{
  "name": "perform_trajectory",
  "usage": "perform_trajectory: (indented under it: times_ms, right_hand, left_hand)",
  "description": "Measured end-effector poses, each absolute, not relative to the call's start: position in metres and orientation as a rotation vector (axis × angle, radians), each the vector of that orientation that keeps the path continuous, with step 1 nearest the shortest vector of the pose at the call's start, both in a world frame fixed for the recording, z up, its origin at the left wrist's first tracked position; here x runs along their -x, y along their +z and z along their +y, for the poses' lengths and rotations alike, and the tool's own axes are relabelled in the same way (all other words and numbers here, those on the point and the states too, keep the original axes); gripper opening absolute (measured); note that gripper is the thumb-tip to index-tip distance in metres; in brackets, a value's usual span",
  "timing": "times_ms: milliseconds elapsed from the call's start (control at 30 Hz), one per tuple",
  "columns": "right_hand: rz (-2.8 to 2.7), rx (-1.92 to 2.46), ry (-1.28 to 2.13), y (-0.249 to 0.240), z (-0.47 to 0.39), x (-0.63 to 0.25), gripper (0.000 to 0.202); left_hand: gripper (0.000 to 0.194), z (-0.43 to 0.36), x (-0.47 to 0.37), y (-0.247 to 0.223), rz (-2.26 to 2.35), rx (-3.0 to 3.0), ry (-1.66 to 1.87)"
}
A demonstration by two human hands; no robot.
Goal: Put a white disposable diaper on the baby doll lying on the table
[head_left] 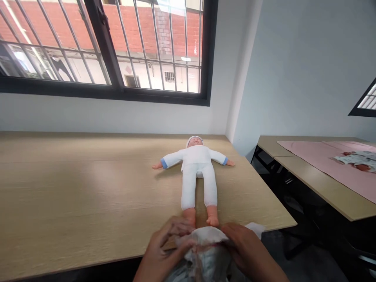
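Note:
A baby doll (199, 180) in a white top, white trousers and a white cap lies face up on the wooden table, arms spread. Its bare feet point towards me. Just below the feet, both my hands hold a crumpled light-coloured cloth garment (210, 235) by its upper edge. My left hand (169, 244) is closed on the garment's left side, thumb in front, slightly blurred, close to one foot of the doll. On the garment's right side is my right hand (243, 244), its fingertips partly hidden in the cloth. The garment's lower part hangs blurred at the bottom of the view.
The wooden table (88, 196) runs along the wall under a barred window (155, 47). Its front right corner ends near my right hand. Across a gap on the right, a second table carries a pink mat (320, 160) with another clothed doll (358, 159) on it.

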State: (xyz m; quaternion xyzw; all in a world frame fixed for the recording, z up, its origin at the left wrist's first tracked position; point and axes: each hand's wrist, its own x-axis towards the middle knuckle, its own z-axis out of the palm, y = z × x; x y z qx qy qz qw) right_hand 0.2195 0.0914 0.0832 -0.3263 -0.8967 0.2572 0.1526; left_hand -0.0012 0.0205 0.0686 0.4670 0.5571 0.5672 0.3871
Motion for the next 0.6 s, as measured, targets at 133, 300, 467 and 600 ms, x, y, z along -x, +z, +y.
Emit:
perform_trajectory:
  times_ms: [133,300,467,600]
  right_hand:
    - [-2.535,1.025,0.814,0.073,0.099,-0.217,0.035]
    - [-2.497,0.997,0.876,0.061,0.102,-0.213,0.04]
    - [-2.485,0.858,0.92,0.053,0.102,-0.212,0.046]
    - [-2.46,0.744,0.971,0.053,0.101,-0.206,0.047]
  left_hand:
    - [0.034,0.032,0.023,0.065,1.513,-0.796,1.75]
    - [0.048,0.049,0.024,0.035,1.214,-0.412,1.763]
    - [0.042,0.052,0.017,0.024,0.957,-0.292,1.699]
    - [0.029,0.052,0.011,0.029,0.97,-0.196,1.595]
